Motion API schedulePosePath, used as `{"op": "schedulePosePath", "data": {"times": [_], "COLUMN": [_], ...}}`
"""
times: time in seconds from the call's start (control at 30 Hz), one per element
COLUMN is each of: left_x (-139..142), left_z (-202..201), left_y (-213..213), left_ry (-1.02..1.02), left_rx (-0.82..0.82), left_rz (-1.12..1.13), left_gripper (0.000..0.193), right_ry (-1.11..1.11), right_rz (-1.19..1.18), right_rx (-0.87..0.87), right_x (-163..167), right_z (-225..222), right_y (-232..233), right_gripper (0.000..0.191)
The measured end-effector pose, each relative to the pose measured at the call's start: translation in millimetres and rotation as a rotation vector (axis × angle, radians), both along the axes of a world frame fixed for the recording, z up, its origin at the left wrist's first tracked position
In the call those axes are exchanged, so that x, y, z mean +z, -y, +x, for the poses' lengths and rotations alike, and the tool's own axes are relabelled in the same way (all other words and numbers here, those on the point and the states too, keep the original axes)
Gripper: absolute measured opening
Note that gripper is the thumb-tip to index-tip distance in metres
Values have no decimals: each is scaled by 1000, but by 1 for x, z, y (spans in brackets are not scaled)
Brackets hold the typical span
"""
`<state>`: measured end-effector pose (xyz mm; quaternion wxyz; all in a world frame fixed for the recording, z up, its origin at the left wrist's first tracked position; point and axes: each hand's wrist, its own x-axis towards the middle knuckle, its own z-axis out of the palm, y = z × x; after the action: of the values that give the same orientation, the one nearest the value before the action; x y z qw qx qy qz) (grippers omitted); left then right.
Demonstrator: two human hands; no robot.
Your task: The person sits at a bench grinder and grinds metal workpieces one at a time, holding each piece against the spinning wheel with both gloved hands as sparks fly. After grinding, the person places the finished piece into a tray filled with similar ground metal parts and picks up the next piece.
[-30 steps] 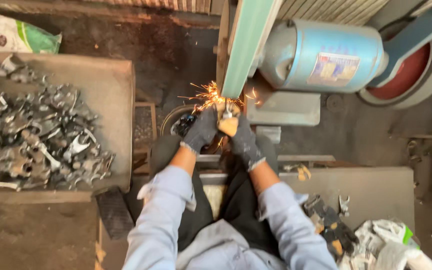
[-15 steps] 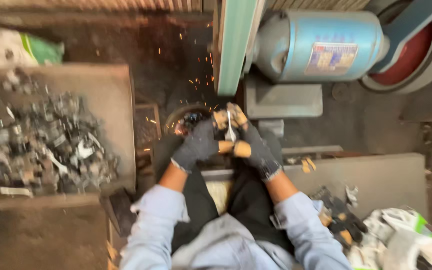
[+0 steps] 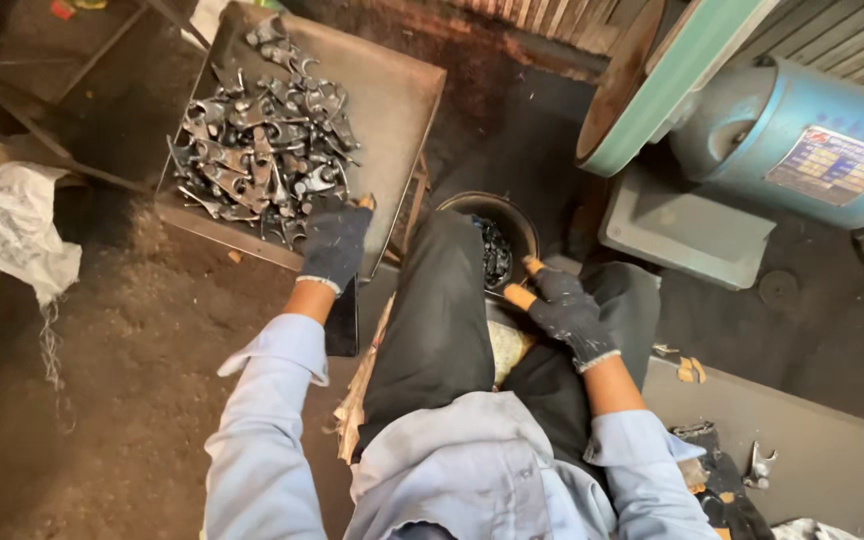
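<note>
At the near edge of the heap of grey metal castings [image 3: 262,150] on the tray [image 3: 397,100], the gloved left hand [image 3: 334,245] rests, grip unclear; beside that tray, the right hand [image 3: 564,310] hangs released over the dark bowl [image 3: 502,240], with most castings apparently unprocessed.

A seated worker in a pale blue shirt, sleeves rolled to the forearm, stretches the left arm forward, the dark-gloved left hand [image 3: 333,245] palm down with fingers curled. The right arm bends at the elbow; the gloved right hand [image 3: 565,310] rests low between the knees, loosely curled, worn glove fingertips [image 3: 522,296] showing orange.
</note>
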<state>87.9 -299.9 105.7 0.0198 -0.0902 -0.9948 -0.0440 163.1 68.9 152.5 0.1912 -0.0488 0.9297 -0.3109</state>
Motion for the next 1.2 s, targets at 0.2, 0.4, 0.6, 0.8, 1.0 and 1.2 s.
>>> {"op": "schedulePosePath", "data": {"times": [0.2,0.4,0.6,0.8,1.0,1.2], "left_x": [2,36,32,23,10,17], "left_z": [-13,-6,23,45,49,37], "left_y": [10,-29,-158,-229,-258,-265], "left_ry": [92,-33,141,476,584,315], "left_rx": [205,121,-238,-249,-264,-577], "left_rz": [362,734,1501,821,723,725], "left_gripper": [35,31,30,59,88,68], "right_ry": [168,213,145,-151,-169,-71], "right_rz": [201,61,-1292,-816,-444,-138], "right_rx": [49,-33,-217,-553,-594,-492], "right_x": [4,-2,-17,-5,35,69], "right_z": [2,4,12,32,38,34], "right_y": [15,0,-1,-20,-26,-35], "right_gripper": [78,79,66,63,78,89]}}
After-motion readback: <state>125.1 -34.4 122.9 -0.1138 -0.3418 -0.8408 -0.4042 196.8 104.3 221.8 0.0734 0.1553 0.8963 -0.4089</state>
